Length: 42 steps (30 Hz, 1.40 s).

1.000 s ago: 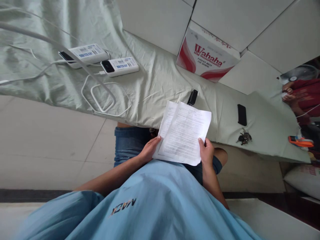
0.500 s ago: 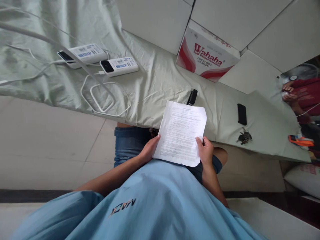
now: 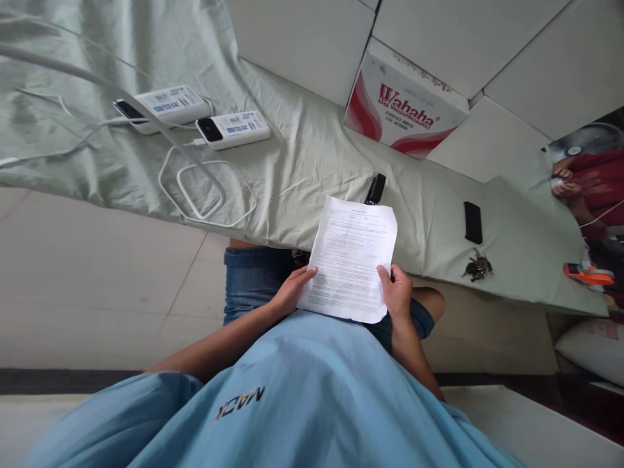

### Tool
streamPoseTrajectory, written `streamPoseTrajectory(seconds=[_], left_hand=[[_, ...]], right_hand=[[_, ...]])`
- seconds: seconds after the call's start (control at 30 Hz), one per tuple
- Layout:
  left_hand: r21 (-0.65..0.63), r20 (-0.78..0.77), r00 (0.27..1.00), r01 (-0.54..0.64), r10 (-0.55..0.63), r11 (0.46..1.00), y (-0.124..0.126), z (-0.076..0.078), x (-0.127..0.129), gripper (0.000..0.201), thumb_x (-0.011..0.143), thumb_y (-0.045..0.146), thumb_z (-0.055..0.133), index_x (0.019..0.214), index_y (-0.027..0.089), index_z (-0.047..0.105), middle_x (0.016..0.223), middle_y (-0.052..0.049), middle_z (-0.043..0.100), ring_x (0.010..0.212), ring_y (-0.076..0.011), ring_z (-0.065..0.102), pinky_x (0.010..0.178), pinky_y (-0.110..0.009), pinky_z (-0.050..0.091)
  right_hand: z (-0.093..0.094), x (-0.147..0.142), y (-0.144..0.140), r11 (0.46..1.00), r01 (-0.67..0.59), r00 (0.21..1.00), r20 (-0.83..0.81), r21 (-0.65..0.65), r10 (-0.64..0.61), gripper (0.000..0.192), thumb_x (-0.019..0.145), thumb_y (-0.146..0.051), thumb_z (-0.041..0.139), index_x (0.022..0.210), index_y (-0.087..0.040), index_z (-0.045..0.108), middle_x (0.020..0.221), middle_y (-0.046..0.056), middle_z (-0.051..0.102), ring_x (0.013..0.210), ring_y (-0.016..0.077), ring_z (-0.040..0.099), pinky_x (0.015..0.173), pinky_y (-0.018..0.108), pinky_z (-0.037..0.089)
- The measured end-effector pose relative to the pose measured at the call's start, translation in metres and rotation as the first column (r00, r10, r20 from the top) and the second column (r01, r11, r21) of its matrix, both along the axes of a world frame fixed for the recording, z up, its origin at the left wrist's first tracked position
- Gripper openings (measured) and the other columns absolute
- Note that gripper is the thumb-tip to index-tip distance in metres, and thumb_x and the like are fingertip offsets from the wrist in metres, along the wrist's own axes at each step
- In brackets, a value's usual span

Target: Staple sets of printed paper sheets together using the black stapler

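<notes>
A white printed sheet of paper (image 3: 348, 260) is held up above my lap, its far edge overlapping the cloth-covered table. My left hand (image 3: 296, 288) grips its left edge, thumb on top and fingers hidden beneath. On the opposite edge my right hand (image 3: 396, 290) pinches the paper between thumb and curled fingers. Just past the sheet's top lies a small black object (image 3: 376, 188), partly covered by it; its kind is unclear. Whether more sheets lie under the top one, I cannot tell.
On the pale green cloth (image 3: 302, 156) lie two white power banks (image 3: 236, 129) with white cables, a black phone (image 3: 472, 222) and a key bunch (image 3: 478, 266). A Wahaba carton (image 3: 400, 104) stands behind. At far right are an orange object (image 3: 589, 274) and another person's hands (image 3: 565, 181).
The paper's right edge and my right hand have shifted slightly left. My left thumb reaches a little farther over the sheet.
</notes>
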<state>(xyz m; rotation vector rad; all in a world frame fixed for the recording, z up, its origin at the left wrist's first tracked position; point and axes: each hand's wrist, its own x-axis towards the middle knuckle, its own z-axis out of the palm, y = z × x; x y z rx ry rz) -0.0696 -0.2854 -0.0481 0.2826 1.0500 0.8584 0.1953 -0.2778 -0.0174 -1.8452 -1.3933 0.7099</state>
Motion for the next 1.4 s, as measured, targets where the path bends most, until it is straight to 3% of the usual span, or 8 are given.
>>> streamPoseTrajectory(seconds=[0.37,0.53,0.67,0.8,0.93,1.07,1.23,1.4], left_hand=[[0.021,-0.089,0.993,0.082,-0.08,0.996,0.0,-0.003,0.0,0.041,0.08,0.056,0.085,0.081,0.015,0.078,0.084,-0.012,0.082,0.084,-0.03,0.078,0.077,-0.033,0.058],[0.036,-0.103,0.99,0.098,-0.093,0.995,-0.001,-0.004,0.0,0.045,0.078,0.059,0.086,0.08,0.015,0.078,0.08,-0.011,0.081,0.081,-0.0295,0.077,0.074,-0.033,0.057],[0.042,-0.106,0.99,0.1,-0.095,0.994,-0.001,-0.006,-0.001,0.046,0.078,0.06,0.085,0.079,0.015,0.078,0.081,-0.012,0.081,0.08,-0.0291,0.077,0.073,-0.033,0.057],[0.06,-0.093,0.99,0.116,-0.11,0.991,-0.002,-0.009,-0.002,0.052,0.073,0.066,0.087,0.079,0.015,0.078,0.081,-0.012,0.081,0.081,-0.0296,0.077,0.071,-0.033,0.057],[0.078,-0.076,0.988,0.138,-0.132,0.987,-0.002,-0.008,-0.002,0.057,0.069,0.07,0.088,0.079,0.014,0.079,0.081,-0.012,0.081,0.077,-0.0277,0.076,0.07,-0.032,0.057],[0.091,-0.081,0.977,0.202,-0.195,0.975,-0.002,-0.007,0.0,0.062,0.065,0.075,0.088,0.074,0.015,0.078,0.076,-0.01,0.08,0.07,-0.0239,0.073,0.066,-0.03,0.055],[0.056,-0.098,0.97,0.23,-0.224,0.972,-0.001,-0.005,0.002,0.058,0.066,0.071,0.089,0.072,0.015,0.076,0.073,-0.011,0.078,0.067,-0.0227,0.07,0.063,-0.029,0.053],[0.145,-0.057,0.966,0.257,-0.251,0.956,0.006,0.01,-0.006,0.058,0.073,0.068,0.086,0.093,0.014,0.08,0.088,-0.012,0.082,0.082,-0.0284,0.075,0.079,-0.037,0.058]], right_hand=[[-0.001,-0.003,0.001,1.0,0.008,1.0,0.001,-0.008,-0.008,0.051,0.089,-0.068,0.065,0.069,-0.022,0.054,0.06,-0.007,0.042,0.062,0.0123,0.037,0.06,0.028,0.034],[-0.005,-0.005,0.002,1.0,0.019,1.0,-0.007,-0.013,-0.019,0.048,0.089,-0.068,0.065,0.077,-0.021,0.063,0.065,-0.004,0.058,0.063,0.0142,0.046,0.062,0.028,0.039],[-0.012,0.007,0.001,0.998,0.056,0.998,0.029,-0.004,-0.056,0.047,0.09,-0.066,0.062,0.1,-0.021,0.072,0.088,0.006,0.077,0.078,0.0216,0.065,0.075,0.033,0.05],[-0.017,0.026,-0.007,0.992,0.049,0.99,0.138,-0.118,-0.033,0.053,0.089,-0.073,0.057,0.086,-0.023,0.073,0.076,0.007,0.075,0.073,0.0242,0.065,0.076,0.037,0.049],[-0.023,0.027,-0.015,0.979,0.053,0.969,-0.228,-0.198,-0.099,0.058,0.082,-0.08,0.065,0.089,-0.023,0.074,0.086,0.007,0.079,0.082,0.0246,0.07,0.079,0.036,0.055],[-0.026,0.015,-0.009,0.964,0.086,0.738,-0.634,-0.253,-0.232,0.054,0.078,-0.075,0.075,0.095,-0.024,0.074,0.1,0.007,0.083,0.093,0.0274,0.077,0.085,0.041,0.061],[-0.027,0.007,0.005,0.96,0.068,0.694,-0.678,-0.273,-0.242,0.056,0.057,-0.06,0.095,0.091,-0.02,0.077,0.088,0.008,0.084,0.087,0.0298,0.079,0.086,0.045,0.063],[-0.018,0.005,0.003,0.99,0.105,0.77,-0.622,-0.091,-0.139,0.047,0.073,-0.059,0.087,0.098,-0.02,0.078,0.097,0.006,0.084,0.094,0.0267,0.078,0.095,0.044,0.061]])
